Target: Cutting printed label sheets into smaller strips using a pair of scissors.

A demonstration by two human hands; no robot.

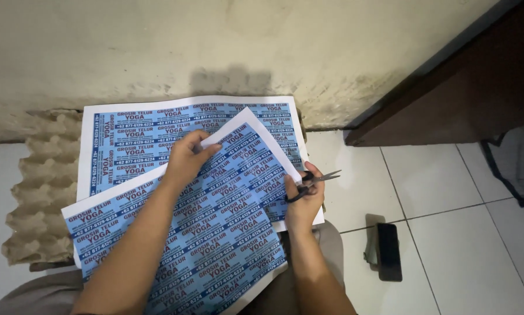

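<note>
Printed sheet [215, 216], blue with rows of repeated small labels and a white border, lies tilted across the person's lap in the head view, its upper corner reaching up over a second sheet [139, 137] of the same print that lies flat behind it. Left hand [187, 158] rests on the upper part of the tilted sheet, fingers curled and pinching the paper near its top edge. Right hand [303, 195] sits at the sheet's right edge, fingers closed through the handles of a pair of dark scissors [315, 179]; the blades point right, away from the paper, and appear nearly closed, though the dim light makes this hard to judge. Grey egg tray [40, 186] lies under the left side of the flat sheet. Dark phone [388, 251] lies on the white tiled floor [448, 233] to the right, well apart from the hands. Rough pale wall [215, 52] rises behind the sheets.
</note>
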